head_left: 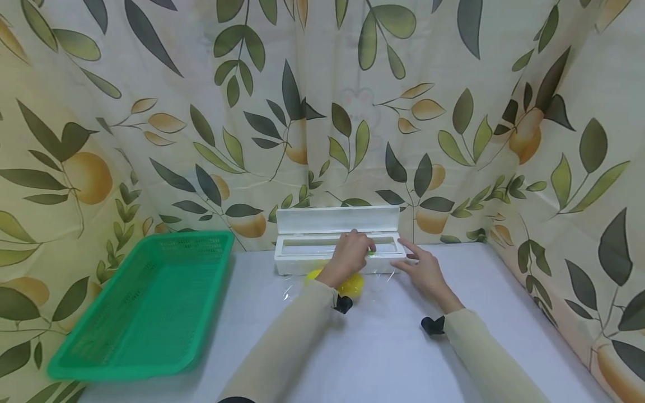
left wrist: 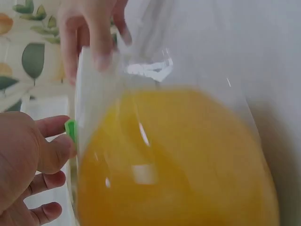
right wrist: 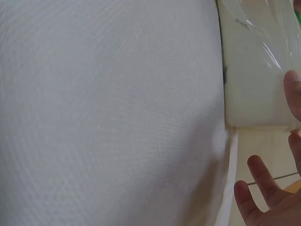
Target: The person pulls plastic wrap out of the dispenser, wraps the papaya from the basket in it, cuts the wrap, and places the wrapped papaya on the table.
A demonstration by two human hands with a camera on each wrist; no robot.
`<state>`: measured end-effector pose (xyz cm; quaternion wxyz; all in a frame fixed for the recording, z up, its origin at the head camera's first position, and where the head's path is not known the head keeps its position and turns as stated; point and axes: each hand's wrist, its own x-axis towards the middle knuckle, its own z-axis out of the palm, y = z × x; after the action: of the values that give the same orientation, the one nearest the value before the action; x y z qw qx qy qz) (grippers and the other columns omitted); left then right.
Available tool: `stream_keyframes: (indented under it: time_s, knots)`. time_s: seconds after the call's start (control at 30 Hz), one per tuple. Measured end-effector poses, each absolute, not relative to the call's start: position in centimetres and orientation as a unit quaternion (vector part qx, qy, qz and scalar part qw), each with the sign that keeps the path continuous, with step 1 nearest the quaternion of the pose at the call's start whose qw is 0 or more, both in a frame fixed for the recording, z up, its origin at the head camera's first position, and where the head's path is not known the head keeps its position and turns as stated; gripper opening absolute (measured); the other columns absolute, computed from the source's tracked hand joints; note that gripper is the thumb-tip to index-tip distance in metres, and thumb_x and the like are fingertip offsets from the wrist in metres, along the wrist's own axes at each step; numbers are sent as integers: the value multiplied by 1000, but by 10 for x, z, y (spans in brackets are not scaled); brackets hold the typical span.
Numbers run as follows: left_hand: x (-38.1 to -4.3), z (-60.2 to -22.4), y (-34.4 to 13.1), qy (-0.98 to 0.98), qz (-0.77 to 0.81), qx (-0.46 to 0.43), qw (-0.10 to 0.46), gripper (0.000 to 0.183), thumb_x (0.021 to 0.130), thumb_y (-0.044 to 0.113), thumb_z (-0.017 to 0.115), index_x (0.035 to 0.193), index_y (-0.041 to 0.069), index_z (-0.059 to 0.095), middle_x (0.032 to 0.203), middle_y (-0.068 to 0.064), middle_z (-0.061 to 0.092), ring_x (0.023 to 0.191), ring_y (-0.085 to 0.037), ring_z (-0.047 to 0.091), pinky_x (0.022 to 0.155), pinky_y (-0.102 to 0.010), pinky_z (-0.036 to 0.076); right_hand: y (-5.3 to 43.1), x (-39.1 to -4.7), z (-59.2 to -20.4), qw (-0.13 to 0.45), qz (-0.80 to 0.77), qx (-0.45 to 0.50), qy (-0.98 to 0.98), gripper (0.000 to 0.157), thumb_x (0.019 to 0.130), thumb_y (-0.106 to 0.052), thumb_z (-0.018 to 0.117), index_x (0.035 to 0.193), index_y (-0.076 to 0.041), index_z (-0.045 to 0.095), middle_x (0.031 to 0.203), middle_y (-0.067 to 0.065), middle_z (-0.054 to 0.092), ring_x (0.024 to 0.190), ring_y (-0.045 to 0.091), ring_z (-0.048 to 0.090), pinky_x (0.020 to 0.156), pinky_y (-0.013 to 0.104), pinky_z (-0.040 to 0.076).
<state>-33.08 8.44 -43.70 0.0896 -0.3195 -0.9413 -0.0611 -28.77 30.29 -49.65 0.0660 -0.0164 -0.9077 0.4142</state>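
Note:
A long white cling film dispenser (head_left: 292, 265) stands at the back of the table, its lid (head_left: 337, 219) raised. My left hand (head_left: 351, 254) reaches over its front edge. Between thumb and forefinger it pinches a small green slide cutter (left wrist: 70, 128). Clear cling film (left wrist: 150, 70) hangs from the dispenser's front over a rounded yellow object (left wrist: 183, 155), whose kind is not clear. At the dispenser's right end is my right hand (head_left: 423, 268), fingers spread, with the thumb (right wrist: 292, 89) at the film-covered front.
On the left lies a shallow green plastic basket (head_left: 146, 305). A white cloth (head_left: 373, 358) covers the table. Behind and along the sides hangs a curtain (head_left: 322, 112) printed with leaves and fruit.

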Motion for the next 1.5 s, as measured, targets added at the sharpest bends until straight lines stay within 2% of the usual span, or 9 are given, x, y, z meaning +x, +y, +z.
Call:
stream_keyframes:
  time_s: [0.33,0.73,0.9,1.13,1.27,1.37,1.5]
  knots:
    - [-333,-442,-10,-954,-115,-254,108,28,91,0,73,105,23,80,99,6,72,94,-17,57,81,-32,42,306,-289,-495,76,403,4,-912,84,92,-49,75,160,-20,37,159,24,38,134,49,49,100,64,46]
    - [-328,-453,-104,-949,-178,-179,187,33,85,-15,69,92,15,81,93,-3,75,96,-29,63,83,-48,49,303,-289,-495,60,394,7,-917,83,93,-49,74,161,-19,36,160,26,35,134,51,48,101,65,45]
    - [-327,-452,-115,-944,-206,-173,192,32,86,-15,65,91,12,81,95,-5,76,99,-31,64,82,-49,48,304,-289,-493,56,393,-4,-918,84,92,-48,75,161,-20,36,161,25,34,136,51,46,101,66,45]
    - [-326,-452,-112,-951,-196,-153,187,29,88,-12,69,93,13,82,98,-5,76,96,-29,63,78,-45,48,307,-289,-491,44,392,0,-919,86,92,-51,74,162,-20,33,162,26,31,136,51,45,101,66,45]
    - [-324,-454,-114,-946,-199,-164,197,27,88,-10,70,97,13,81,98,-6,76,97,-31,63,79,-47,49,308,-288,-487,39,383,13,-923,83,93,-45,74,161,-18,35,162,26,31,135,52,46,100,66,46]
    - [-321,-456,-117,-943,-195,-173,207,25,89,-4,73,107,13,80,104,-9,74,100,-33,63,82,-48,49,307,-287,-483,54,375,34,-925,77,94,-38,76,158,-15,40,159,27,35,132,53,48,99,66,46]
    - [-318,-459,-119,-933,-187,-196,236,25,90,9,78,115,14,78,111,-11,70,103,-34,61,81,-49,49,302,-283,-481,113,354,71,-926,61,94,-31,76,147,-9,54,153,28,44,131,52,48,98,66,46]
